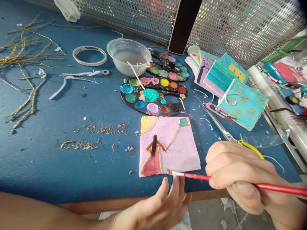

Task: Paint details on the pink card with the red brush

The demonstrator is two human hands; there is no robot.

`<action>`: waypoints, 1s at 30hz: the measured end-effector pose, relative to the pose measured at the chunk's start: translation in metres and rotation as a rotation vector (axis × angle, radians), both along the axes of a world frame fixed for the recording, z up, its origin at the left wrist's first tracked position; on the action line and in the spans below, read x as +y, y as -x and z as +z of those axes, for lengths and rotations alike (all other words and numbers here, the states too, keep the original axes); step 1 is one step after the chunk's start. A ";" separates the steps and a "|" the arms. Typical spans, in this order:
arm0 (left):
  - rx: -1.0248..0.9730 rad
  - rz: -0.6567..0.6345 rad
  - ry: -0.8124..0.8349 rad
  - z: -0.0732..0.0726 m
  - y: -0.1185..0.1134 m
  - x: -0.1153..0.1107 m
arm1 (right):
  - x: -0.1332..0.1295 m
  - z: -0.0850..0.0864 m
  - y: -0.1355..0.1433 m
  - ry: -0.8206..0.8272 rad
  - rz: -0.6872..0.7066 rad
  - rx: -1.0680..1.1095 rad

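My right hand (pixel 244 175) is closed around the red handle of a paintbrush (pixel 196 176). The brush's bristles touch the lower edge of a small painted square panel (pixel 183 150). On its pale lilac ground are a yellow corner sun, a figure in a red dress with a black stroke at the head, and a kite, outlined in gold cord. Fingers stretched out, my left hand (pixel 155 204) rests its fingertips at the panel's near edge. Just beyond the panel lies a black paint palette (pixel 160 97) with many colours.
A clear bowl of cloudy water (pixel 117 60) stands behind the palette, beside a tape roll (pixel 89 57). Painted panels (pixel 244 102), a pink-handled cutter (pixel 217 110) and yellow-handled scissors (pixel 224 131) lie right. Gold cords (pixel 33 95) spread left. A metal mesh (pixel 134 19) borders the back.
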State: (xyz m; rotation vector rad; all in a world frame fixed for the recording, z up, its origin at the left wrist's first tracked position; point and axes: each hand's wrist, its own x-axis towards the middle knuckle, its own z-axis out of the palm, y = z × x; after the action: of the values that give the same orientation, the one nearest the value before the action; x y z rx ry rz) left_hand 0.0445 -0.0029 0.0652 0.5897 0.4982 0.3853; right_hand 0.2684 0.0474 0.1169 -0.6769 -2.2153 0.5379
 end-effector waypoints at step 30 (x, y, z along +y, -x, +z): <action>0.033 -0.082 -0.058 0.000 0.002 0.005 | -0.002 0.001 -0.004 -0.013 -0.006 0.006</action>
State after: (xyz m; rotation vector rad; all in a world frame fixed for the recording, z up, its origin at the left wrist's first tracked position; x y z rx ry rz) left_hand 0.0422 0.0022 0.0653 0.6713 0.4938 0.3140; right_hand 0.2728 0.0452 0.1178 -0.6740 -2.2090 0.5211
